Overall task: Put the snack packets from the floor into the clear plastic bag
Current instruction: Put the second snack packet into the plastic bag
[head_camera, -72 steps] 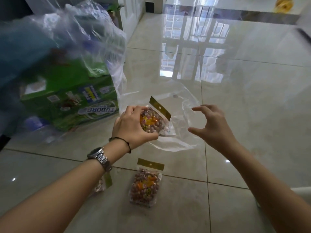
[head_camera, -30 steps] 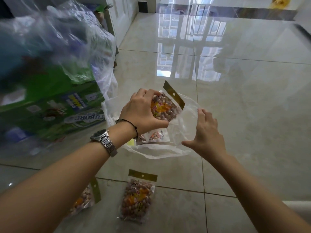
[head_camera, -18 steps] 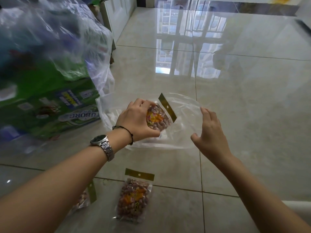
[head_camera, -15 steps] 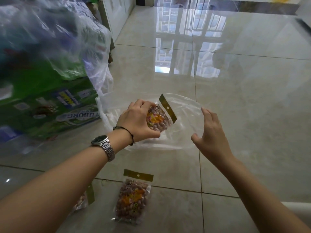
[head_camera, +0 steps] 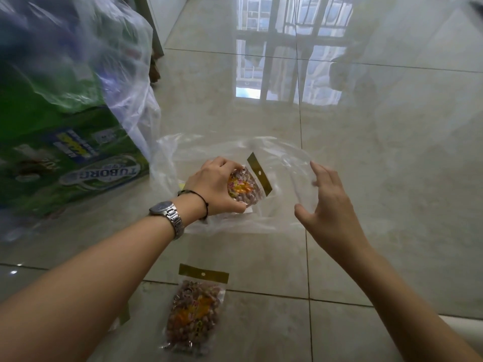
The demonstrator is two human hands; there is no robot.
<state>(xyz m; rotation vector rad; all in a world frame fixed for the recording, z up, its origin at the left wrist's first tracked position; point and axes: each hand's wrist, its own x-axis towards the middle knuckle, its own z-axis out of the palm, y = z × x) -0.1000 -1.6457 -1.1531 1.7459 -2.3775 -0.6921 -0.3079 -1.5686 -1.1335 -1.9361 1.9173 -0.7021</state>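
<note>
Head view. Your left hand [head_camera: 215,188] grips a snack packet [head_camera: 245,185] of nuts, the fingers [head_camera: 230,165] curled over its top edge and the thumb under its near edge, so that the packet's body sits in your palm. Its gold header strip [head_camera: 259,173] juts up and to the right, free of the fingers. The held packet lies over the mouth of the clear plastic bag [head_camera: 282,155], which is spread flat on the tiled floor [head_camera: 392,152]; whether the packet is already inside the film cannot be told. Your right hand [head_camera: 329,205] is spread wide and holds nothing, its fingers [head_camera: 320,171] touching or just above the bag's right edge. A second snack packet [head_camera: 194,313] lies flat on the floor near your body, between your two forearms, its gold strip toward the bag. The corner of a third packet [head_camera: 125,313] shows beneath your left forearm. A wristwatch [head_camera: 167,212] and a black cord band [head_camera: 201,197] sit on your left wrist. To the left, a green carton [head_camera: 73,163] stands under loose plastic wrap [head_camera: 109,61].
</note>
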